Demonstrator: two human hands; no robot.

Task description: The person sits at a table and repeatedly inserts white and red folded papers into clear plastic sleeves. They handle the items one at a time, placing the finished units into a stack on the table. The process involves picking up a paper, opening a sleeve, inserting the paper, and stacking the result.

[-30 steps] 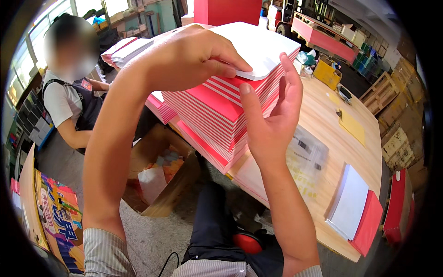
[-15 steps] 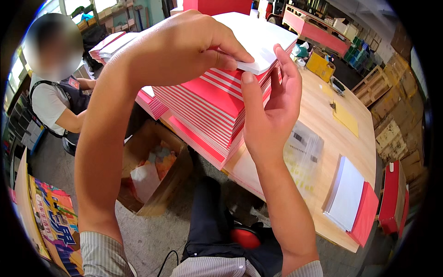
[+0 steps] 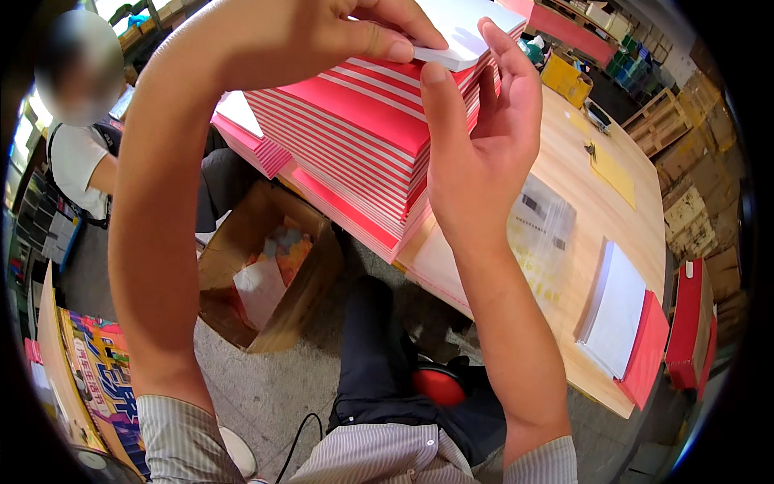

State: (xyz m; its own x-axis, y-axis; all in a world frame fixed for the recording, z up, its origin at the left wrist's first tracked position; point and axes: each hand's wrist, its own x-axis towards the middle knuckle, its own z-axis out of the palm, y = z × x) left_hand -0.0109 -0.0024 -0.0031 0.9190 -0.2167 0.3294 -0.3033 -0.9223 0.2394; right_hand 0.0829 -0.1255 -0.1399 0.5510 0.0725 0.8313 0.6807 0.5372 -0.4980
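Observation:
In front of me rises a tall stack of red-and-white booklets (image 3: pixel 339 133), its layered red and white edges facing me. White sheets (image 3: pixel 472 36) lie on top. My left hand (image 3: pixel 347 36) reaches across the top, thumb and forefinger closed at the near edge of these sheets. Beside the stack's near right corner is my right hand (image 3: pixel 488 145), thumb and fingers spread around the corner. It grips nothing; whether its fingertips touch the stack I cannot tell.
The stack stands on a wooden table (image 3: pixel 605 218). There lie a clear plastic sleeve (image 3: pixel 544 222), a yellow clipboard (image 3: pixel 614 179), and white sheets on a red folder (image 3: pixel 643 355). A cardboard box (image 3: pixel 230 258) with paper scraps is below left. A person (image 3: pixel 81 153) is at the far left.
My view has shifted, so the stack and hands sit higher in the picture. Both hands keep nearly the same pose at the top corner. The person at left has shifted posture.

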